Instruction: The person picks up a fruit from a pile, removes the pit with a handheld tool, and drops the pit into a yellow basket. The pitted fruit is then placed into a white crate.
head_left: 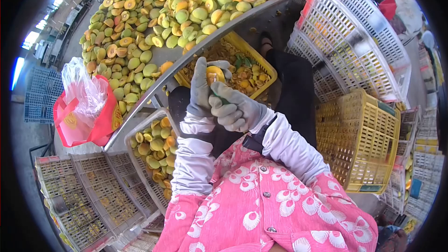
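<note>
My left hand (199, 88), in a grey work glove, grips a halved peach (214, 73) with its orange cut face showing. The thumb and fingers lie around its sides. Close against the fruit, my gloved right hand (235, 108) is closed around a tool with a green handle (219, 97). The working end of that tool cannot be made out clearly. Both hands are over a yellow crate (266, 63) with fruit scraps and some green leaves inside.
A metal table (163, 56) bears a heap of halved peaches (191, 11). On its near left corner stands a red bag (84, 116) with clear plastic. A crate of peach halves (156, 149) is at left; white crates (345, 42) and a yellow crate (357, 140) stand right.
</note>
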`<action>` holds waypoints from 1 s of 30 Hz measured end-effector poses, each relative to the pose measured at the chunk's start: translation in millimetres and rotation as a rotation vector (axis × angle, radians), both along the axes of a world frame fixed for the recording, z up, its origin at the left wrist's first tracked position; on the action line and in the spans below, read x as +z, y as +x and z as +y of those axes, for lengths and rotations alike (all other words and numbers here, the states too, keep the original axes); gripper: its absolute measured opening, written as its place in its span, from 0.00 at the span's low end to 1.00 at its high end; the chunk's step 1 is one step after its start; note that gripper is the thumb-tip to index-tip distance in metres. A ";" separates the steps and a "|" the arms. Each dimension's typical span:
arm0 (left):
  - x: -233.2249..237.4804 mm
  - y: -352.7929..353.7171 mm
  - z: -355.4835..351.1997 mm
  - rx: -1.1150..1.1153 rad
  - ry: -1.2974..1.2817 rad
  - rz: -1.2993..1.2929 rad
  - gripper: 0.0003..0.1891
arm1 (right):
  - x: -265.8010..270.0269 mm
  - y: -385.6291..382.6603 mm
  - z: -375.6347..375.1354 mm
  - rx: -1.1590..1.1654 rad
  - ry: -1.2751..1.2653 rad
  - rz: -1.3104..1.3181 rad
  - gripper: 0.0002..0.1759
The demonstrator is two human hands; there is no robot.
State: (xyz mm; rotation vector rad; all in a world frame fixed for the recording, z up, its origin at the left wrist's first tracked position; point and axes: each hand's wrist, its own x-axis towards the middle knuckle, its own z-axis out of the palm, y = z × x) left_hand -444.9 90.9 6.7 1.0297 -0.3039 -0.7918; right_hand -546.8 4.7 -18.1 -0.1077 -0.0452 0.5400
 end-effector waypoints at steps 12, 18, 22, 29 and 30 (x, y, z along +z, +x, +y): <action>-16.7 63.9 203.3 0.551 1.058 -0.737 0.14 | -65.0 18.2 -28.0 -0.164 -0.476 0.466 0.25; -1.0 201.0 161.8 0.324 1.400 -1.098 0.20 | -64.0 18.0 -4.0 -0.159 -0.607 0.535 0.29; -28.7 285.3 126.3 0.096 1.741 -1.294 0.25 | -85.8 4.2 -15.5 -0.228 -0.574 0.599 0.28; -39.7 300.3 107.0 -0.074 1.591 -1.146 0.24 | -94.6 14.5 -16.2 -0.282 -0.523 0.668 0.28; -41.6 289.5 106.7 0.006 1.497 -1.160 0.20 | -84.3 17.5 -13.0 -0.249 -0.591 0.629 0.28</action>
